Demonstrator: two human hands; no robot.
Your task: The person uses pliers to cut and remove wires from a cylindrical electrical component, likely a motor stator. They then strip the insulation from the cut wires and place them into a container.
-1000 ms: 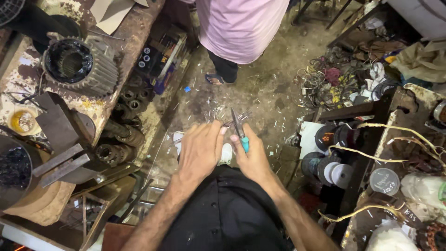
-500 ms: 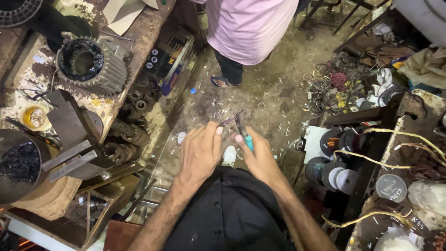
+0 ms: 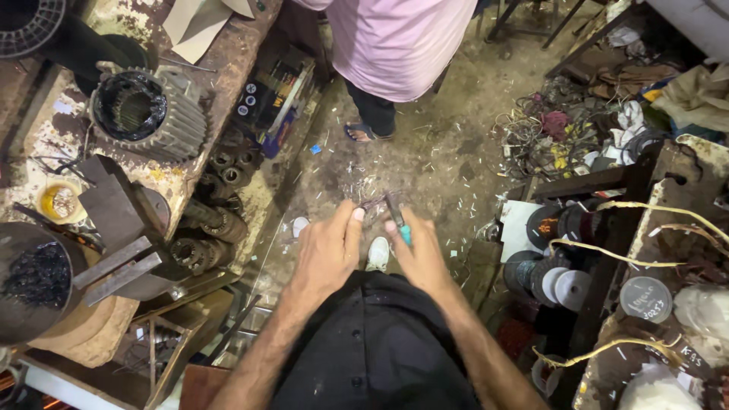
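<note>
Your two hands meet just above the middle of the frame, over the dusty floor (image 3: 456, 152). Your left hand (image 3: 328, 250) has its fingers curled together, thumb raised, pinching one end of a thin bundle of wire (image 3: 370, 202) that shows between the hands. Your right hand (image 3: 420, 254) is closed around a small cutting tool (image 3: 398, 216) with a teal handle; its dark metal tip points toward the top of the frame and sits right at the wire. How firmly the tip bites the wire is too small to tell.

Below the hands, your black shirt (image 3: 372, 349) fills the lower centre, and a white shoe (image 3: 377, 253) shows between your wrists. At the upper centre another person in a pink shirt (image 3: 395, 38) stands on the floor. On the workbench (image 3: 190, 91) at the upper left lies a ribbed motor housing (image 3: 148, 114). Reels of wire (image 3: 566, 285) sit on the right, near your right hand.
</note>
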